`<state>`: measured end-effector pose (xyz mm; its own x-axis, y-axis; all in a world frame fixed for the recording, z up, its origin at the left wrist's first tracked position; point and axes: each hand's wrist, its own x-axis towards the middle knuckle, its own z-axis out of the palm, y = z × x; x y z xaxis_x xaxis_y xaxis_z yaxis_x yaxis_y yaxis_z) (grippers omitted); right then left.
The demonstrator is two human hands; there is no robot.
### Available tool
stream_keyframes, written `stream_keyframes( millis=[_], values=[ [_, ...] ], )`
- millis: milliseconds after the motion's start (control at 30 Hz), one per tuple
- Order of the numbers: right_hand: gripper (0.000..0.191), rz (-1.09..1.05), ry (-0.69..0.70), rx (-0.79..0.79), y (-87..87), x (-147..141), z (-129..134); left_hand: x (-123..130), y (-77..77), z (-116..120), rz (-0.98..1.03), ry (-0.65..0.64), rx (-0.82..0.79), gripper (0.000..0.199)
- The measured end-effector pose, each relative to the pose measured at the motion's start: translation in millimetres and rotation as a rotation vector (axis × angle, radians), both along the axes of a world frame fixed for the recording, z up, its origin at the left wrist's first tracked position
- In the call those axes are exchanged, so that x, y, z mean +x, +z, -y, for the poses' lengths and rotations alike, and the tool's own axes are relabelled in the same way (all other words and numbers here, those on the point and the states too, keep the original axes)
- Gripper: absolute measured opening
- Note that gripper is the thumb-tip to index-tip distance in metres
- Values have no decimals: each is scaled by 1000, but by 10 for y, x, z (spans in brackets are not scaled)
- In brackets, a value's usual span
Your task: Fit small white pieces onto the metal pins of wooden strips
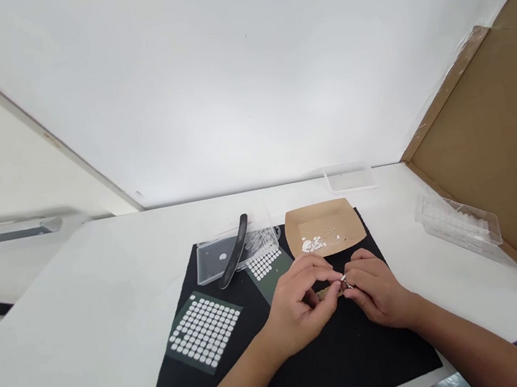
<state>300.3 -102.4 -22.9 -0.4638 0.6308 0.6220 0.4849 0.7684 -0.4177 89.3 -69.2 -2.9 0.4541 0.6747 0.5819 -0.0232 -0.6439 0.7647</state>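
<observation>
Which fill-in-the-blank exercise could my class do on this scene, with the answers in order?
Beneath the left hand and right hand lies a ____ mat.
The shallow tray holding small loose pieces is ____.
The dots on the green sheets are ____.
The large cardboard panel stands on the person's ____ side.
Missing words: black; brown; white; right.

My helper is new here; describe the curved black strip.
Find the black mat on the white table. Near its far left corner, a slim, curved black strip slants across a clear plastic box. Its solid black, bowed shape sets it apart from the green sheets of white dots nearby.
</observation>
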Motion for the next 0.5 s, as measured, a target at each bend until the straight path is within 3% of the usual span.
stream_keyframes(
  millis=[233, 500],
  values=[
    [21, 52, -34, 4, 112, 37, 33, 3, -8, 4, 10, 4, 48, 18],
    [23, 104, -109, 26, 123, 12, 38, -15, -5, 10, -65, 36, 79, 15]
  ],
)
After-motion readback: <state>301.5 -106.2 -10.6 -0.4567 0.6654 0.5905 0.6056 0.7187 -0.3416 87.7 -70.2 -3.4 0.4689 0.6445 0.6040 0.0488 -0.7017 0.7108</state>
